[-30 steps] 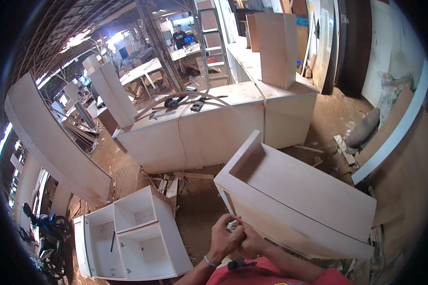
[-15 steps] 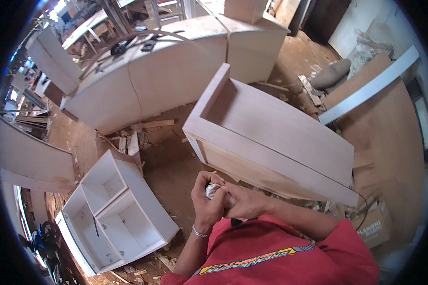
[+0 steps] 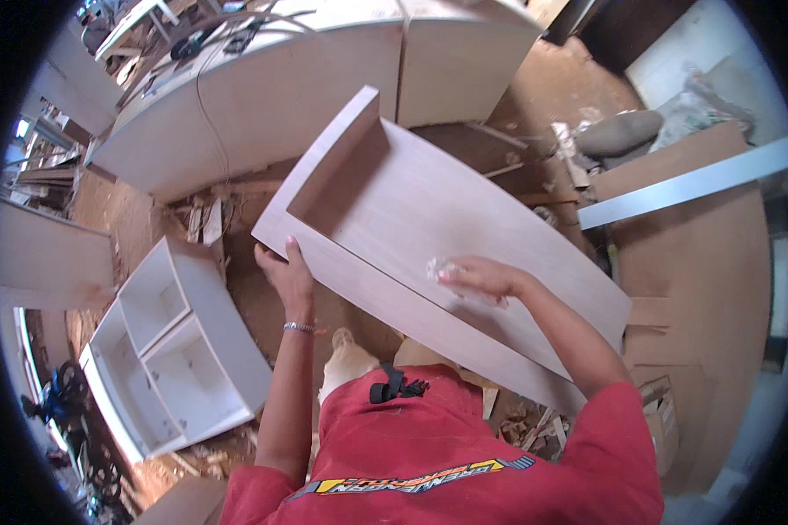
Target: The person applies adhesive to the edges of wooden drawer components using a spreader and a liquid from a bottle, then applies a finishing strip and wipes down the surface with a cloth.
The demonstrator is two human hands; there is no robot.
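A pale wooden cabinet piece (image 3: pixel 481 210) with a raised end board and a long front rail lies at a slant before me. My left hand (image 3: pixel 287 276) is at the near left corner of its rail, thumb and fingers apart, the thumb against the rail's edge. Over the flat panel, my right hand (image 3: pixel 490 278) is closed round a crumpled white wad (image 3: pixel 438 267). The wad is at or just above the panel; whether it touches I cannot tell. Its material is too blurred to name.
A white open-fronted cabinet (image 3: pixel 179 350) stands at my left. Behind is a long pale counter (image 3: pixel 280 109) with a cord and tools on top. At right, a white strip (image 3: pixel 692 185) crosses a large brown board (image 3: pixel 692 289). Wood scraps (image 3: pixel 538 433) litter the floor.
My hands, together round the white wad before, have parted. The left went to the cabinet's corner; the right carries the wad over the panel. My view has shifted nearer the cabinet piece.
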